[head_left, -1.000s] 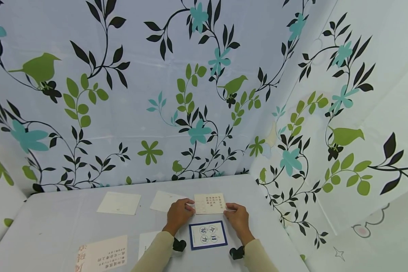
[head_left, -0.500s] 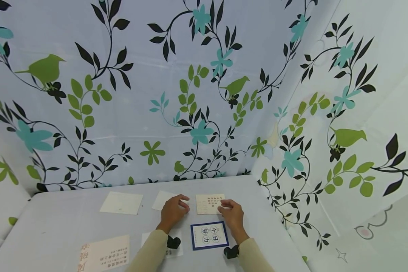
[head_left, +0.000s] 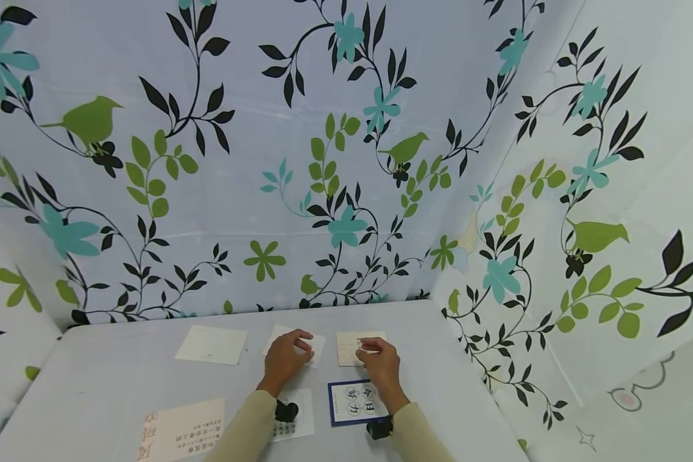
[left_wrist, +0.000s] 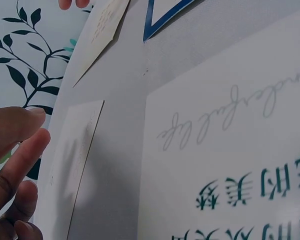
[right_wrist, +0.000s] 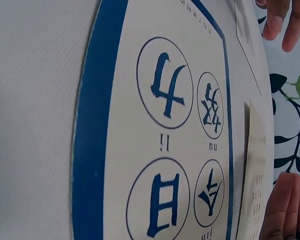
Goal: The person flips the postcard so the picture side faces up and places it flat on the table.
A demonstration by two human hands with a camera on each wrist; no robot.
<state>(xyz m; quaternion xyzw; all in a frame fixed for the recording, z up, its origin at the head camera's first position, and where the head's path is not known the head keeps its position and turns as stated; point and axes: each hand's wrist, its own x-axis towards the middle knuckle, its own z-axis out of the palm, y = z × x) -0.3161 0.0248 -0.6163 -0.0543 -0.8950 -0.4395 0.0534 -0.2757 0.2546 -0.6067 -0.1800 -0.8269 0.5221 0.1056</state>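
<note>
Two bare hands hover side by side over the tabletop, fingers loosely bent, neither visibly holding anything. On the left hand point(head_left: 285, 360), thumb and forefinger curve toward each other with nothing between the tips; on the right hand point(head_left: 381, 366), thumb and forefinger stand somewhat apart. Whether the right fingertips touch the paper beneath them, I cannot tell.

Take the blue-bordered card point(head_left: 352, 404) as landmark. Just beyond it lies the cream card point(head_left: 348, 348), printed in small reddish-brown characters, its right part covered by the right hand. Beyond and to the left of the landmark is a small white card point(head_left: 319, 350), partly hidden by the left hand. Directly left sits a script card point(head_left: 303, 407), with grey handwriting and dark green characters, overlapped by the left wrist's black fitting point(head_left: 286, 411). A similar black unit point(head_left: 379, 428) on the right wrist overlaps the landmark's near right corner.

Well to the landmark's left lie a large pinkish card point(head_left: 181, 430) and, farther beyond, a pale sheet point(head_left: 210, 345). Past everything hangs a patterned cloth point(head_left: 237, 192) of leaves, blue flowers and green birds.
</note>
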